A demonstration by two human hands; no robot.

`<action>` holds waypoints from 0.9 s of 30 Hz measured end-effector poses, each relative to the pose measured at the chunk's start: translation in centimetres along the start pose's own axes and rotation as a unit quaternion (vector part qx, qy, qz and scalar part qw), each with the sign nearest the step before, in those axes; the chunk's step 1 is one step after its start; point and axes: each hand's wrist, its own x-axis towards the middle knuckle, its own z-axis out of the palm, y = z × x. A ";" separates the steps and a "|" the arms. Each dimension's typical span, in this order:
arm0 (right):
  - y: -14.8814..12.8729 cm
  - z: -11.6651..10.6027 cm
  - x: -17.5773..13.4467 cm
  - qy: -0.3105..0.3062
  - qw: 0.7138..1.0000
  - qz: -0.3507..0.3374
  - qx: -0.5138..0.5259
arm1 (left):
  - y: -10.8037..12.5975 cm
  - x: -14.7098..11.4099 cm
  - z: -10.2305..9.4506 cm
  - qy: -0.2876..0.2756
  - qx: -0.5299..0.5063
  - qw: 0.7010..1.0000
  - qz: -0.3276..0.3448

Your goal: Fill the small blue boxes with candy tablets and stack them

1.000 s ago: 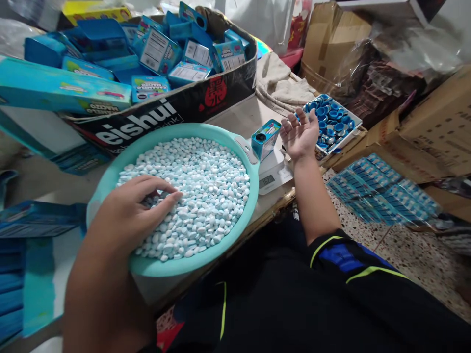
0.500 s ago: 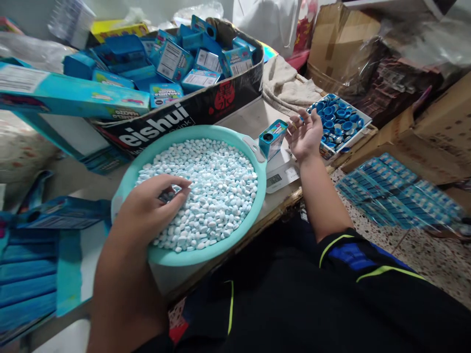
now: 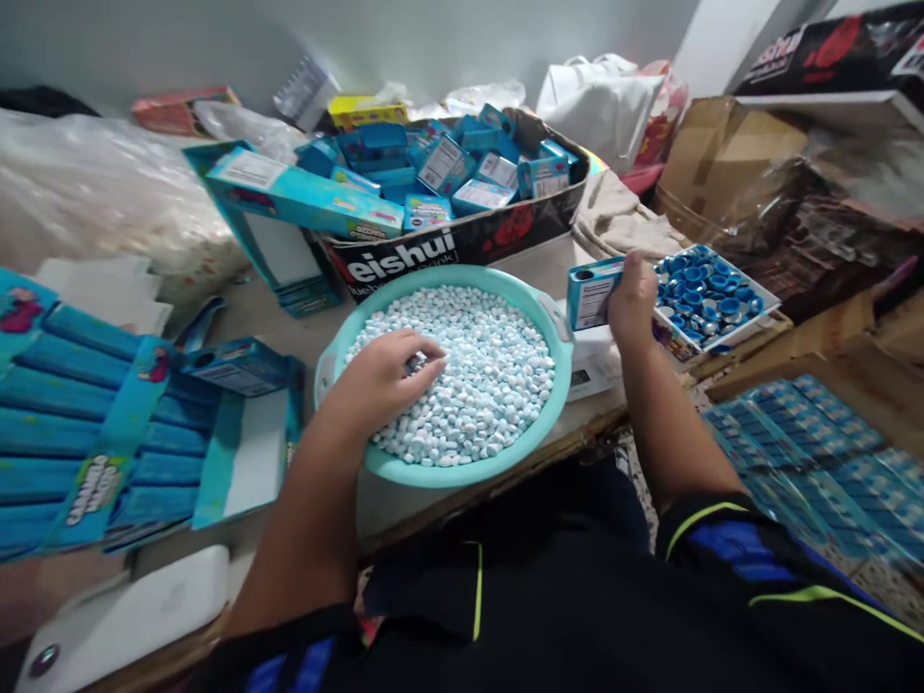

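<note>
My left hand [image 3: 399, 377] rests on the small white and pale-blue candies [image 3: 476, 404], its fingers curled towards the thumb. Whatever lies inside those fingers is hidden. The candies fill a turquoise plastic bowl [image 3: 462, 472] on the table. To the right of the bowl, my right hand [image 3: 635, 296] is closed around one end of a small blue candy box [image 3: 594, 296]. That box is held above a white digital scale [image 3: 588, 377], with its printed side facing me. A dark round hole shows in the box's narrow top.
Behind the bowl, a black carton [image 3: 469, 245] holds many blue candy boxes. Blue caps fill a white tray [image 3: 743, 322] at right. Blue display boxes [image 3: 93, 414] lie at left, near a white phone [image 3: 137, 616]. Wrapped blue packs [image 3: 815, 452] sit low at right.
My right hand, open beside the standing box before, has closed on it and lifted it off the scale. My left hand stays in the candies. The view has shifted left and up.
</note>
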 end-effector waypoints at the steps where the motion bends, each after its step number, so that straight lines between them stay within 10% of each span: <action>1: -1.6 -0.1 0.3 0.017 0.999 -0.035 -0.003 | 0.0 -0.1 0.1 0.005 -0.004 1.000 0.000; 4: -7.6 0.8 1.1 -0.005 0.985 -0.174 0.012 | -0.2 -0.5 0.5 0.044 -0.018 0.999 -0.012; 11: -17.5 11.1 -0.6 -0.336 0.901 -0.256 -0.095 | -1.3 -1.2 1.5 0.101 -0.114 0.988 -0.031; 17: -16.3 14.6 -3.5 -0.445 0.840 -0.272 -0.148 | -0.2 -1.0 0.5 0.100 -0.094 0.973 -0.186; 27: -13.7 14.6 -2.4 -0.478 0.864 -0.155 0.022 | -0.2 -1.3 0.9 0.169 -0.165 0.954 -0.185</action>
